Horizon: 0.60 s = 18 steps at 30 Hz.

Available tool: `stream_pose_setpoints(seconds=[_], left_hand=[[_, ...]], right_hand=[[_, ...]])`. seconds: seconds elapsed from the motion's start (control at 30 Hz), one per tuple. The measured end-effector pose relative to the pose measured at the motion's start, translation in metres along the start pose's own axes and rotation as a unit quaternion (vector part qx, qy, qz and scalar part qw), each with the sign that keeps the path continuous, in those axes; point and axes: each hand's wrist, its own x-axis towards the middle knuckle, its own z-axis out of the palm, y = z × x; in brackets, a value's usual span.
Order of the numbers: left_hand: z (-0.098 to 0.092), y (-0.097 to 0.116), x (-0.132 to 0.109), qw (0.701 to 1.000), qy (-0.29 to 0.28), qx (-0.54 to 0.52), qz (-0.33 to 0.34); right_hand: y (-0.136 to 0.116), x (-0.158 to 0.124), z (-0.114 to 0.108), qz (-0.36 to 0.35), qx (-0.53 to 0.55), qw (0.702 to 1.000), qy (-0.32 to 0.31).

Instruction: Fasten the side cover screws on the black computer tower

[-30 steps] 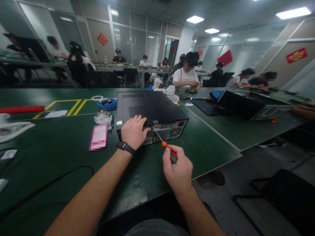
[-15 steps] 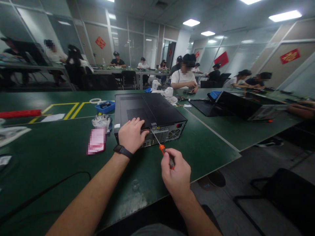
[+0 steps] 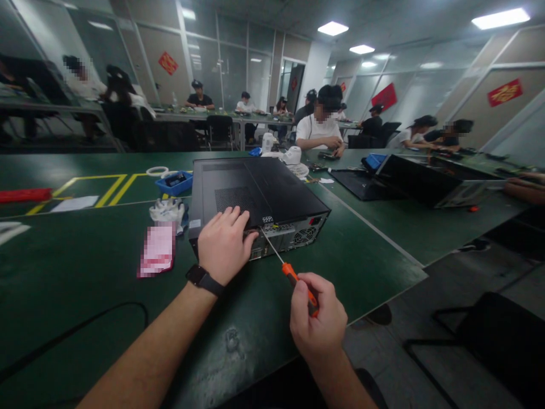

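Note:
A black desktop computer case (image 3: 281,184) lies flat on the green table, its rear panel with fan grille and ports toward me. My left hand (image 3: 225,241) rests over the case's near edge, fingers stretched across the top, thumb by the rear edge. In my right hand (image 3: 319,318), the fingers are closed round the handle of an orange and black screwdriver (image 3: 290,272). Its thin shaft points up and left, the tip at the upper rear edge of the case, close to my left thumb. Whether the tip sits in a screw is too small to tell.
Left of the case are a blue bin (image 3: 175,183), white gloves (image 3: 166,210) and a pink-edged blurred item (image 3: 157,250). An opened computer case (image 3: 426,179) stands at right. White devices (image 3: 292,154) sit behind my case. Across the table a person (image 3: 319,130) handles a part.
My right hand has shifted down and right, and more of the screwdriver handle shows. The tip stays at the case's rear edge. My left hand keeps its place on the case; the view has shifted slightly.

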Motion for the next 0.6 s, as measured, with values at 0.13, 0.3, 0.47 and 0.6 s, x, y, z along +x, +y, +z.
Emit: stream_pose_setpoints(seconds=[0.13, 0.3, 0.47, 0.6], left_hand=[[0.001, -0.001, -0.001, 1.0, 0.002, -0.002, 0.003], [0.0, -0.001, -0.002, 1.0, -0.002, 0.005, 0.008], [0.0, -0.001, -0.002, 1.0, -0.003, 0.006, 0.008], [0.0, -0.001, -0.002, 1.0, -0.002, 0.012, 0.009]], right_hand=[[0.0, -0.001, 0.0, 0.023, 0.026, 0.999, 0.007], [0.001, 0.003, 0.0, 0.005, 0.034, 0.999, 0.016], [0.009, 0.005, -0.002, -0.011, 0.027, 1.0, 0.005], [0.011, 0.004, -0.002, 0.002, 0.087, 0.996, -0.008]])
